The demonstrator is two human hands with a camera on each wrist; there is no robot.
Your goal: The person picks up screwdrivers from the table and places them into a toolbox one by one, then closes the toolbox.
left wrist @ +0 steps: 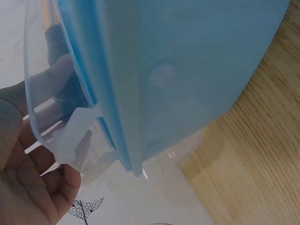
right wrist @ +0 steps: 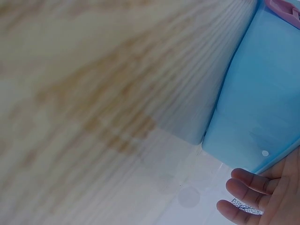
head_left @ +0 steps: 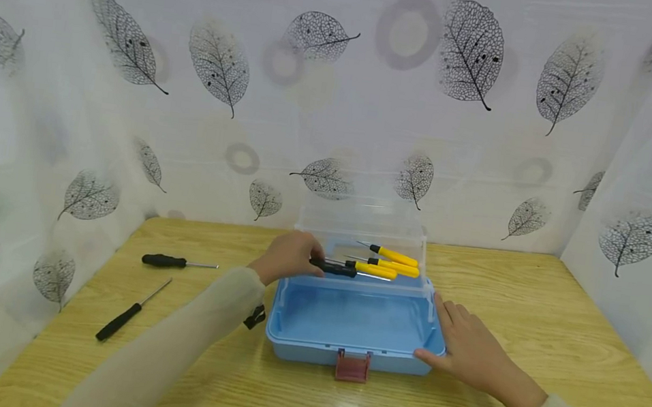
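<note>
At the clear tray (head_left: 352,285) of the blue toolbox (head_left: 354,317), I observe one black-handled screwdriver (head_left: 338,270) — the left hand (head_left: 290,254) has its fingers and thumb clamped on it. Three yellow-handled screwdrivers (head_left: 396,267) lie just beside it. The right hand (head_left: 471,344) rests against the box's right end — thumb apart from the fingers. Two loose black screwdrivers (head_left: 165,261) lie leftward on the wooden table (head_left: 540,314).

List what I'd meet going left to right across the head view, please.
Nearer loose black-handled screwdriver, farther loose black-handled screwdriver, left grip, reddish latch, right grip.
</note>
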